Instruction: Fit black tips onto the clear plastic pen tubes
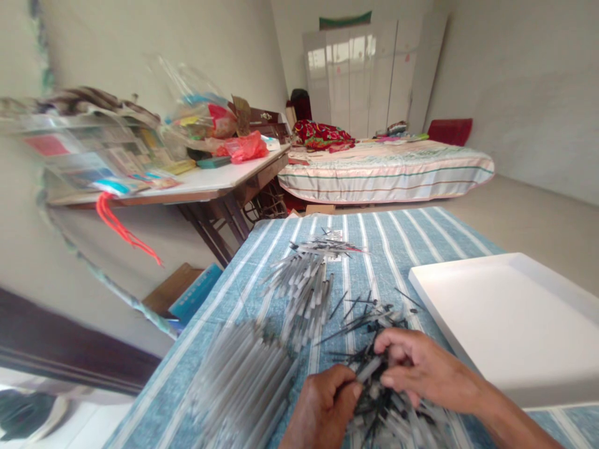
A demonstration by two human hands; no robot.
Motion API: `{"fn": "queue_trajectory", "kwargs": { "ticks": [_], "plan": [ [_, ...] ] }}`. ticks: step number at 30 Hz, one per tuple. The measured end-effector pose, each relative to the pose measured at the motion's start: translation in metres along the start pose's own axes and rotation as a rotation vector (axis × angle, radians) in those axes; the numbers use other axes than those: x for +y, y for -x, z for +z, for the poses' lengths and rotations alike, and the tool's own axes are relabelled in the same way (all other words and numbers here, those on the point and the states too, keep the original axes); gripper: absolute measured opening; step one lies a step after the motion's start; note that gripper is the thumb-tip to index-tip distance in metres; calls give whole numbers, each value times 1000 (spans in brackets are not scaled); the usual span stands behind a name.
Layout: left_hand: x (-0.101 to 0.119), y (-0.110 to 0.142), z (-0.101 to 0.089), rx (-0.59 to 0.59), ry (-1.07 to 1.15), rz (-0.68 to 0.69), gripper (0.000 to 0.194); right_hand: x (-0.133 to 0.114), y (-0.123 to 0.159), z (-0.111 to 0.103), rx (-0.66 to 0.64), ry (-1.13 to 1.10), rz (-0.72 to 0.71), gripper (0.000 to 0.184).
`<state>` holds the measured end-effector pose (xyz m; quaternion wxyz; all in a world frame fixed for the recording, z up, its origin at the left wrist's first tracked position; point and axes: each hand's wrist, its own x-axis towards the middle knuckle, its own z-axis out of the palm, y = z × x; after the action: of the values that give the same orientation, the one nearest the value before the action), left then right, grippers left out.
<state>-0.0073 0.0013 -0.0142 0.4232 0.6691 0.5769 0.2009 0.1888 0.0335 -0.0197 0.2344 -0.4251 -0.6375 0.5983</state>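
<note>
Tube (369, 369) sits pinched in the fingers of the left hand (322, 404). Right hand (418, 368) curls at its tip, fingers' grip unclear.

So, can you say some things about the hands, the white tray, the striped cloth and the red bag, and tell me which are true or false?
1. The striped cloth is blue and white. True.
2. The left hand is holding a pale piece. True.
3. The white tray is left of both hands. False: the white tray is to their right.
4. The red bag is on the bed. False: the red bag is on the side table.
</note>
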Motion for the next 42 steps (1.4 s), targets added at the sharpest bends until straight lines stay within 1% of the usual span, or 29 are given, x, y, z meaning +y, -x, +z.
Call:
{"fn": "queue_trajectory", "kwargs": {
  "ticks": [2, 4, 5, 8, 9, 10, 12, 14, 16, 18, 19, 21, 24, 25, 30, 31, 33, 35, 38, 40, 42],
  "plan": [
    [0, 0, 0, 6, -6, 7, 24, 0, 0, 1, 41, 55, -5, 19],
    [0, -1, 0, -2, -3, 13, 23, 0, 0, 2, 59, 104, -33, 31],
    [1, -1, 0, -6, 3, 11, 23, 0, 0, 2, 49, 97, -41, 32],
    [4, -1, -1, -6, 27, -20, 23, -1, -1, 2, 2, 4, -20, 17],
    [5, 0, -1, -4, 31, -30, 23, -1, -1, 2, 9, -2, -9, 18],
    [5, 0, -1, -3, 36, -37, 23, -1, -1, 1, 26, 13, -5, 20],
    [6, 0, -1, -8, 47, -41, 23, -1, -1, 1, 61, 81, -25, 30],
    [5, 0, -1, -18, 62, -43, 23, -1, -1, 1, 63, 110, -51, 35],
    [5, 0, -1, -22, 63, -46, 23, -2, 0, 0, 25, 70, -53, 29],
    [5, -1, -1, -21, 61, -54, 23, -2, 0, 1, 0, 10, -35, 17],
    [5, -1, -1, -18, 63, -60, 23, -3, -1, 1, -4, -2, -25, 15],
    [6, -1, -1, -16, 76, -73, 24, -4, -1, 2, 23, 36, -18, 16],
    [9, 0, -2, -33, 93, -86, 23, -3, -1, 3, 60, 126, -32, 30],
    [9, 0, -2, -42, 97, -89, 22, -3, -1, 2, 53, 123, -37, 29],
    [3, 0, -3, -133, 140, -118, 24, -3, 2, -3, -51, 11, -54, 9],
    [1, -1, -3, -155, 169, -133, 25, -3, 3, -4, -59, -1, -58, 7],
    [-2, -1, -4, -176, 235, -154, 26, -5, 3, -7, -29, -2, -61, 6],
    [-3, -2, -6, -163, 288, -150, 24, -7, 3, -10, 32, 22, -44, 6],
    [-2, -2, -7, -140, 312, -131, 23, -8, 2, -12, 95, 69, 25, 4],
    [2, -1, -6, -118, 303, -129, 23, -8, 1, -11, 86, 82, 56, 8],
    [7, 0, -4, -84, 286, -130, 22, -8, 2, -9, 60, 103, 37, 16]
  ]
}}
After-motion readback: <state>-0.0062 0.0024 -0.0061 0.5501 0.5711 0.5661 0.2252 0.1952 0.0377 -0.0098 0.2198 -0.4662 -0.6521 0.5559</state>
